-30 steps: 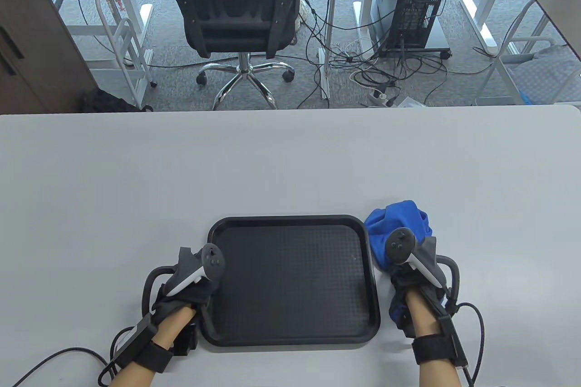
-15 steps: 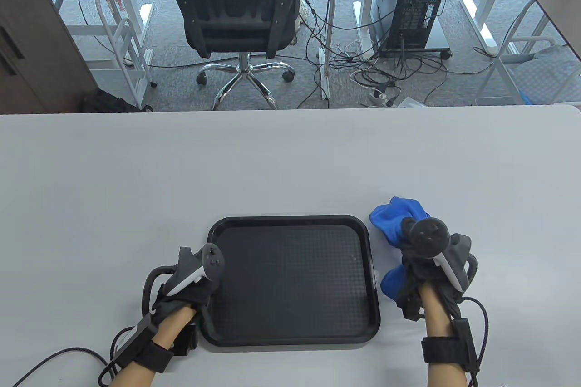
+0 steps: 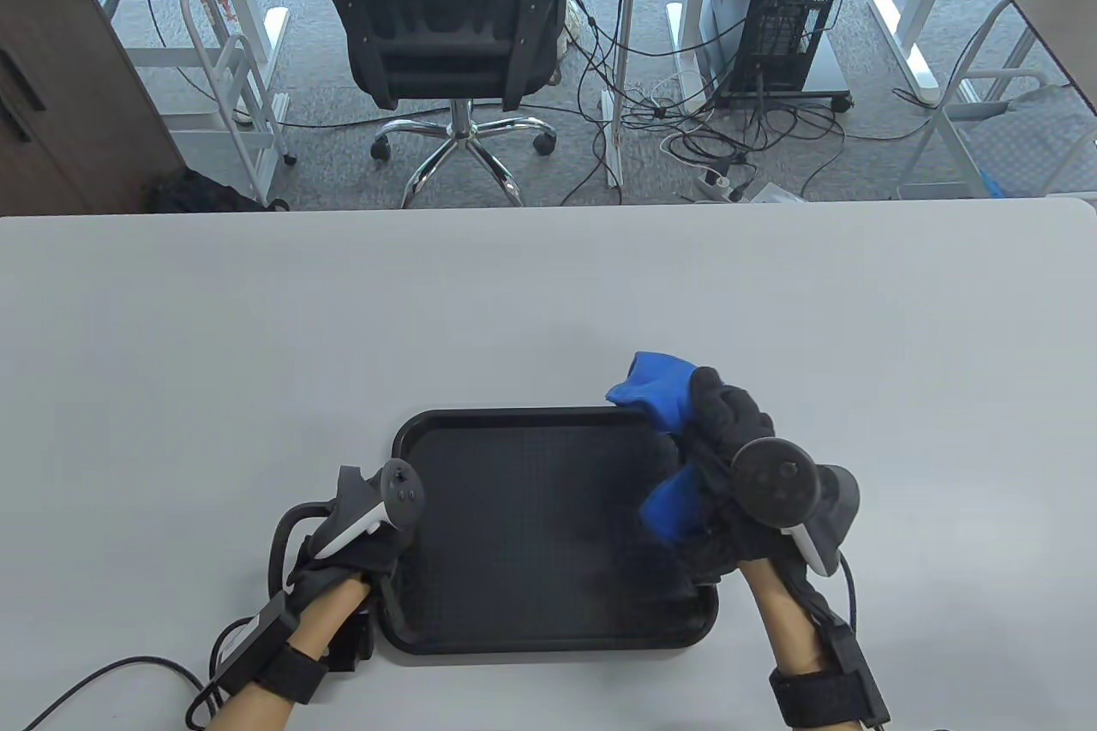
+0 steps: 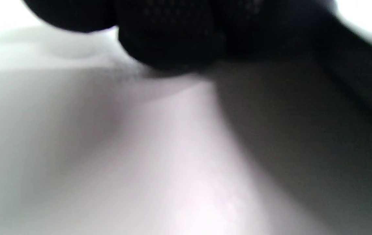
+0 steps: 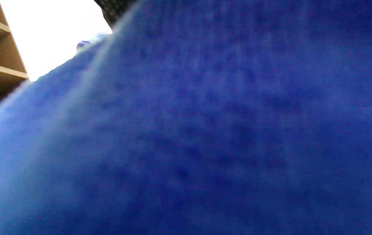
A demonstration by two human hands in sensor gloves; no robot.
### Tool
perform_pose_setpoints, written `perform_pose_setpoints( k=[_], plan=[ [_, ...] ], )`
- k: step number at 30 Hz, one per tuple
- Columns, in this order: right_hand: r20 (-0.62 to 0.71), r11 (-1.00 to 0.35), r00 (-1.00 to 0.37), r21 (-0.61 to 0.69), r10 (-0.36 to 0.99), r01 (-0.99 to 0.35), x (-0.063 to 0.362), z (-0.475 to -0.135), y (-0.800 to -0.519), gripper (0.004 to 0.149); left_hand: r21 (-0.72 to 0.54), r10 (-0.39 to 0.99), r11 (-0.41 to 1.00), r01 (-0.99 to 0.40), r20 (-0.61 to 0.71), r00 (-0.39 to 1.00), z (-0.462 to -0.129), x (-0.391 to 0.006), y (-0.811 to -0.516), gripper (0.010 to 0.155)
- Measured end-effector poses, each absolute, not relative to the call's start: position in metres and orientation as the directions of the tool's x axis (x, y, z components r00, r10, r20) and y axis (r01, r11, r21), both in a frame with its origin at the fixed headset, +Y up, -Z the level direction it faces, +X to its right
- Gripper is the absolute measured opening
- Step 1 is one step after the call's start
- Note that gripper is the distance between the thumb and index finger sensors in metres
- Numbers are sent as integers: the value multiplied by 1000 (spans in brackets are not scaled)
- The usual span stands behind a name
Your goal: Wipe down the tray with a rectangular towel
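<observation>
A black rectangular tray (image 3: 531, 542) lies on the white table near the front edge. My right hand (image 3: 720, 457) grips a bunched blue towel (image 3: 660, 384) and holds it over the tray's right side. The towel fills the right wrist view (image 5: 205, 137). My left hand (image 3: 360, 542) rests at the tray's left rim; whether its fingers grip the rim is hidden under the tracker. In the left wrist view the gloved fingers (image 4: 172, 36) show blurred at the top, close over the table.
The white table (image 3: 514, 302) stretches wide behind the tray. An office chair (image 3: 441, 20), a computer tower (image 3: 784, 2) and floor cables lie beyond the far edge. Cables trail from both wrists at the front edge.
My right hand has lifted the blue towel from the table right of the tray and moved it left, over the tray's right side. The left hand has not moved.
</observation>
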State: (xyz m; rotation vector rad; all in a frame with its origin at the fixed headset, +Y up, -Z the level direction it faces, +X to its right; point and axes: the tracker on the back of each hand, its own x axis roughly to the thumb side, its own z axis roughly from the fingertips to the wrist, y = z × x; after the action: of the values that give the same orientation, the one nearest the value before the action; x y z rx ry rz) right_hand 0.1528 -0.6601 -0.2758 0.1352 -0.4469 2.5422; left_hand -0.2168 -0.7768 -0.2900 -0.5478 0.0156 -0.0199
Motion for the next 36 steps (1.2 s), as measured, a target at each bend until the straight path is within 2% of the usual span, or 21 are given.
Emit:
perform_pose_setpoints(
  k=[7,11,16,20,36],
  plan=[
    [227,-958,-934,-14,275,-286,119,-279,-704,54,-521,-18,854,10,-11,1000,-290,-217,-777,71],
    [246,-975,-948,142,200,-169,109,-281,-725,54,-523,-16,852,6,-14,1000,-290,-217,-777,71],
    [276,-968,-952,245,129,-60,98,-281,-744,54,-523,-17,852,7,-14,1000,-290,-217,-777,71],
    [264,-927,-954,373,141,-34,95,-281,-754,55,-523,-17,852,9,-12,1000,-290,-217,-777,71],
    [216,-798,-945,598,246,-71,105,-275,-746,52,-513,-13,858,5,-12,1000,-289,-216,-778,71]
  ],
)
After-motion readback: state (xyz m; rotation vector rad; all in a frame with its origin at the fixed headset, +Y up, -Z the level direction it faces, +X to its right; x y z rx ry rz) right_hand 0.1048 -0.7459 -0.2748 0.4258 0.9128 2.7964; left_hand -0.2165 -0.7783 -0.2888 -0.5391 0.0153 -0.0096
